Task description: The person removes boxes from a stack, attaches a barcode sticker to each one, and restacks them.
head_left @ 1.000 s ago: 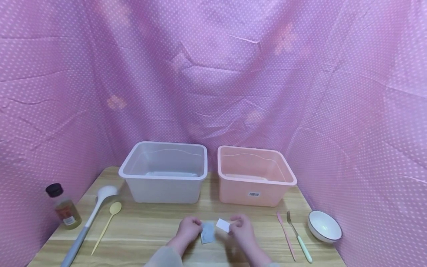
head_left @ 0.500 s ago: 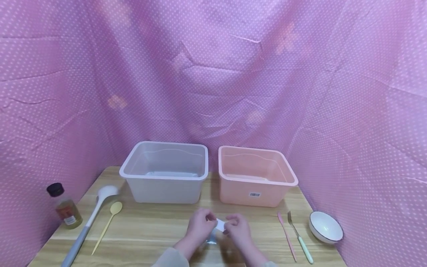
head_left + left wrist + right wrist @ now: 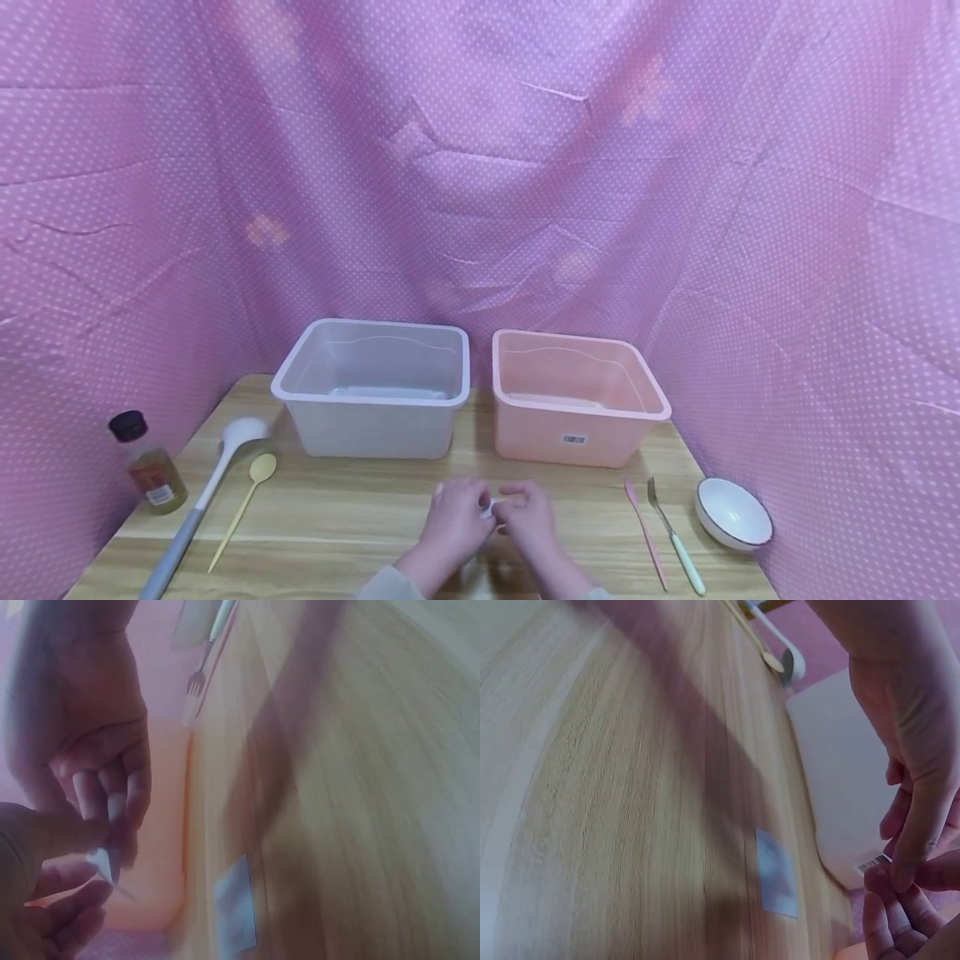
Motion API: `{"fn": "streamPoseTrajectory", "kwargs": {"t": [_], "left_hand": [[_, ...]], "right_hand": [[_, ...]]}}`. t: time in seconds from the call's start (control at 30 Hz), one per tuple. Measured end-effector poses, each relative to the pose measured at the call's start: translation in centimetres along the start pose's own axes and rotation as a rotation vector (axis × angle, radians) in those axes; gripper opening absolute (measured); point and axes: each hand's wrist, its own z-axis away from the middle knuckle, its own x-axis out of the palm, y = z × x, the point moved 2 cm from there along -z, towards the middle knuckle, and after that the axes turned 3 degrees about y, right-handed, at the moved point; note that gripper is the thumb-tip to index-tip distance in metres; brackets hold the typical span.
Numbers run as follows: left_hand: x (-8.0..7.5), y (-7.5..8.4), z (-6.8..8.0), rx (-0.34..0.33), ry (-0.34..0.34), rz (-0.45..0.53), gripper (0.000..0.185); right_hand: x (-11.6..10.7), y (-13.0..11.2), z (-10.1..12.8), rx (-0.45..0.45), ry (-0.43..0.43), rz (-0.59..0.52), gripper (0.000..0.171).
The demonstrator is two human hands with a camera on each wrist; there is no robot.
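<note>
Close together over the front middle of the table, my left hand [image 3: 453,517] and right hand [image 3: 528,521] pinch a small white card [image 3: 103,864] between their fingertips. Fingers cover most of the card; only a sliver shows in the head view. In the left wrist view, the left hand [image 3: 45,877] is at the lower left and the right hand [image 3: 86,727] reaches down from above. Beneath them, a flat bluish-grey square piece [image 3: 777,874] lies on the wood, largely hidden by the hands in the head view.
Behind the hands stand a whitish bin [image 3: 367,429] and a pink bin [image 3: 555,437]. On the left are a bottle [image 3: 156,475], a grey-handled ladle [image 3: 202,508] and a yellow spoon [image 3: 246,504]. On the right lie a pink knife [image 3: 645,533], a fork [image 3: 675,537] and a white bowl [image 3: 733,512].
The left hand has left the bluish-grey piece and moved right to pinch the white card, earlier held by the right hand alone. Both hands have drawn together, covering more of the card.
</note>
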Motion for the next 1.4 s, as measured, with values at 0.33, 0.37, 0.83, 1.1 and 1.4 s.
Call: {"fn": "streamPoseTrajectory", "kwargs": {"t": [0.33,0.37,0.83,1.1,1.4], "left_hand": [[-1.3,-2.4,0.4,0.003,0.128,0.008,0.013],[-1.6,-2.9,0.4,-0.023,0.121,0.052,0.013],[-7.4,-10.6,3.0,-0.488,0.085,0.739,0.017],[-8.5,-12.9,2.6,-0.552,0.274,0.707,0.016],[-9.2,-15.8,1.3,-0.632,0.428,0.625,0.014]], "right_hand": [[2.1,-0.6,0.0,-0.062,-0.054,-0.028,0.033],[2.3,-0.5,-0.1,-0.073,-0.056,-0.015,0.033],[8.8,-1.6,-0.7,-0.038,-0.235,-0.120,0.021],[13.0,-3.1,-1.6,-0.332,-0.180,0.092,0.013],[15.9,-3.5,-2.9,-0.434,-0.312,0.349,0.035]]}}
